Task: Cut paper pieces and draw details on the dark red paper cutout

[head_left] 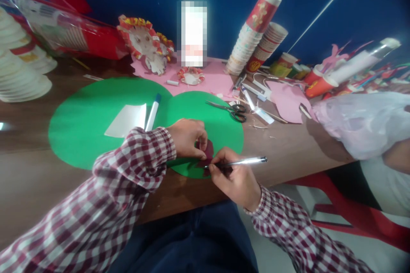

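Two overlapping green paper circles (pixel 77 115) lie on the table in front of me. Over the right circle, my left hand (pixel 188 138) has its fingers curled on a dark red paper piece (pixel 209 148), pinching its edge. My right hand (pixel 237 177) grips a pen (pixel 248 161), its tip touching or very close to the red paper's lower part. Black-handled scissors (pixel 237 111) rest near the right circle's edge. A white marker with a blue cap (pixel 153 113) and a white paper piece (pixel 124 120) lie on the left circle, behind my left forearm.
Leaning stacks of paper cups (pixel 246 47) stand at the back. Pink paper (pixel 214 76) holds a paper-cup craft (pixel 141 47). Markers and scraps (pixel 256 102) lie to the right. White cups or bowls (pixel 22 68) are stacked left. Another person's arm and a plastic bag (pixel 365 119) are at right.
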Tool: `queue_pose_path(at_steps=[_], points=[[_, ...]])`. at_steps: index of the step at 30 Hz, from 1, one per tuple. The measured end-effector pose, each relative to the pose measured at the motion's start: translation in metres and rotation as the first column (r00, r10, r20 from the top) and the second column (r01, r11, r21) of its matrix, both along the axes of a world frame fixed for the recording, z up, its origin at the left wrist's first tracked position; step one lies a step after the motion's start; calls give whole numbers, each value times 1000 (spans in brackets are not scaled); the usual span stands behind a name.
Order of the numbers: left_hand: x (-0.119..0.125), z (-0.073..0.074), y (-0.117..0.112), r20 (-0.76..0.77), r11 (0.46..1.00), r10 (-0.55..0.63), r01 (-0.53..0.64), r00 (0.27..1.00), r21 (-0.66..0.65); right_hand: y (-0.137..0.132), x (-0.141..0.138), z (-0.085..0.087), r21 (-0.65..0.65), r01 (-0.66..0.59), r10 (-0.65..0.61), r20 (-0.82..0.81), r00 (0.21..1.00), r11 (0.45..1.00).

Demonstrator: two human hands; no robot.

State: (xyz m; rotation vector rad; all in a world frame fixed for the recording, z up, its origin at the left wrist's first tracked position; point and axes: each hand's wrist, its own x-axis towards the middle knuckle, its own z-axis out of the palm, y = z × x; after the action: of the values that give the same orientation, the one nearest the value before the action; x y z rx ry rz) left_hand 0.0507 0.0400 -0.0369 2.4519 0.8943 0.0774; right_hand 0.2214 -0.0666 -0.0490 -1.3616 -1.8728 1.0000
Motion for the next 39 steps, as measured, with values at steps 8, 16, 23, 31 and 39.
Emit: queue_pose_path(at_steps=[8, 16, 23, 31, 39], points=[[0, 1, 0, -5, 1000, 1, -1, 1000, 1, 0, -1, 0, 7, 4, -4, 4, 1000, 1000], [0, 0, 0, -1, 1000, 1, -1, 1000, -4, 0, -1, -1, 11, 9, -9, 19, 1000, 1000], [0, -1, 0, 3, 1000, 1, -1, 1000, 12, 0, -1, 0, -3, -8, 8, 23, 1000, 1000], [0, 0, -1, -3, 1000, 3, -2, 1000, 15, -1, -1, -2, -6, -29, 29, 22, 999, 1000], [0, -2, 0, 9, 1000, 3, -3, 1000, 21, 0, -1, -2, 20, -40, 39, 35, 999, 999]])
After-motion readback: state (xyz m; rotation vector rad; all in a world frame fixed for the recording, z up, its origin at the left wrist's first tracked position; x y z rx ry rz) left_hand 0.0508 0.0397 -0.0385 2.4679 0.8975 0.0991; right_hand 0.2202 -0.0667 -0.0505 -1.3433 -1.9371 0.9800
